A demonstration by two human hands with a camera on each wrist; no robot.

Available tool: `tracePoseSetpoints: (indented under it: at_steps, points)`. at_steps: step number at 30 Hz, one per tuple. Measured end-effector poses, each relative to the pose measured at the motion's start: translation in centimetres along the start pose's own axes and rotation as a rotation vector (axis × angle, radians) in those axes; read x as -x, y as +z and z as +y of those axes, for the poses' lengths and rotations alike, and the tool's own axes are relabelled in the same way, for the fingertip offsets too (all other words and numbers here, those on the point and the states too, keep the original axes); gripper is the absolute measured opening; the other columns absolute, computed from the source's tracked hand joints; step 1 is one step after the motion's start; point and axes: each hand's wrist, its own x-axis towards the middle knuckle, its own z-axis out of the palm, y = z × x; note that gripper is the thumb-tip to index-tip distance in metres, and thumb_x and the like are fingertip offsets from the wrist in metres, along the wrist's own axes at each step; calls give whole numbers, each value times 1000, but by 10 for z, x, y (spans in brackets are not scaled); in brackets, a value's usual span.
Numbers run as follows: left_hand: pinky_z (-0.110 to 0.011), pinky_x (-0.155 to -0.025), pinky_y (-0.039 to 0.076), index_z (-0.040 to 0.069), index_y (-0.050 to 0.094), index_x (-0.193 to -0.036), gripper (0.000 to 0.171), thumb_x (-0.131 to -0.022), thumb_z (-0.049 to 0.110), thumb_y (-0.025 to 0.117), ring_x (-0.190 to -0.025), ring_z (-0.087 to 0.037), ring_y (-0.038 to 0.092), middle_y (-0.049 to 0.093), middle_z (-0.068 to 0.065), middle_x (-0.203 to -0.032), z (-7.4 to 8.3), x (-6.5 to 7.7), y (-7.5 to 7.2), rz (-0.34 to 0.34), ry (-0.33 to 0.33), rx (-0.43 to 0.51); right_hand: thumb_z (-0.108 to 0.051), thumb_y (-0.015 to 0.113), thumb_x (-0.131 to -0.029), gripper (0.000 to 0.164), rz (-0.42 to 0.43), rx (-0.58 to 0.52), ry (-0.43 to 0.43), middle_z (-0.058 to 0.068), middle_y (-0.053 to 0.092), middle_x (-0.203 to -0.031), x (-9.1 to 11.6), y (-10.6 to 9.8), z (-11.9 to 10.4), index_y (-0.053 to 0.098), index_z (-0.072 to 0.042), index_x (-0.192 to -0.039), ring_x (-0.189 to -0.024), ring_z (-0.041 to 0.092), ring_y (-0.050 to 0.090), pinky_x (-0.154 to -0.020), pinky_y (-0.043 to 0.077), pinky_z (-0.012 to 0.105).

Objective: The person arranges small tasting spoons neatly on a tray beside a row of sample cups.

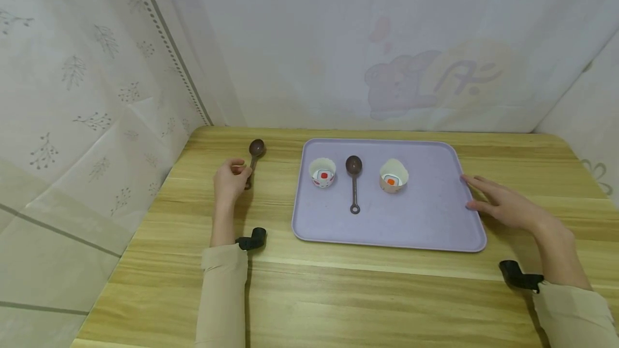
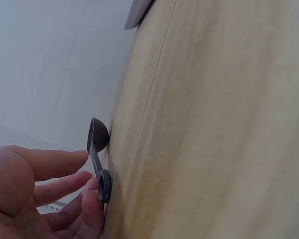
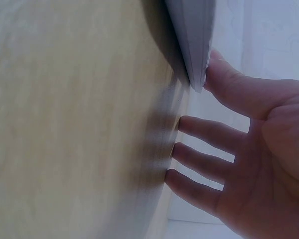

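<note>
At the left of the table lies a brown measuring spoon (image 1: 257,148), its bowl pointing to the back. My left hand (image 1: 231,180) holds its handle, the thumb (image 2: 57,163) against it near the bowl. The curled fingers reach the handle's ringed end, close to the tabletop. My right hand (image 1: 508,205) rests at the right edge of a lilac tray (image 1: 435,219). There the thumb (image 3: 224,74) touches the rim, while the other fingers (image 3: 204,132) stretch straight to the wood.
On the tray, a second brown measuring spoon (image 1: 354,176) lies between two paper baking cups. The left cup (image 1: 322,172) has a red mark inside; the right cup (image 1: 394,175) has an orange one. Curtains (image 1: 290,58) hang behind the wooden table (image 1: 338,305).
</note>
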Motion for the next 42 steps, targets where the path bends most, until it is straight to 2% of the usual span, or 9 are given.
tracePoseSetpoints:
  at_steps: [10, 25, 37, 42]
  points:
    - [-24, -68, 47, -5, 57, -135, 38, -101, 13, 59, -98, -27, 60, 61, -20, -115, -1, -1, 0, -1, 28, -37, -30, 58, -104, 72, -4, 0, 7, 43, 14, -154, 0, 0, -1, 21, 1, -158, -138, 65, 17, -104, 20, 76]
    - [-23, -63, 46, -4, 62, -130, 31, -101, 6, 56, -85, -21, 58, 64, -21, -112, 0, -4, -2, -31, 37, -86, -29, 58, -104, 72, 1, 6, 4, 44, 15, -154, -1, 1, 0, 21, 2, -158, -138, 65, 18, -104, 20, 76]
    - [-23, -61, 45, -3, 58, -137, 37, -101, 5, 55, -88, -27, 60, 63, -27, -118, 1, -3, -1, -76, 79, -114, -29, 58, -104, 72, -3, 0, 1, 44, 14, -153, -1, 0, 0, 21, 3, -158, -137, 65, 18, -104, 21, 76]
    - [-25, -63, 46, -3, 55, -139, 38, -102, 5, 55, -91, -28, 59, 61, -26, -121, 1, -2, 0, -101, 85, -119, -29, 58, -104, 72, -1, 0, 1, 45, 14, -153, -2, 0, 0, 22, 3, -158, -137, 66, 18, -104, 21, 76]
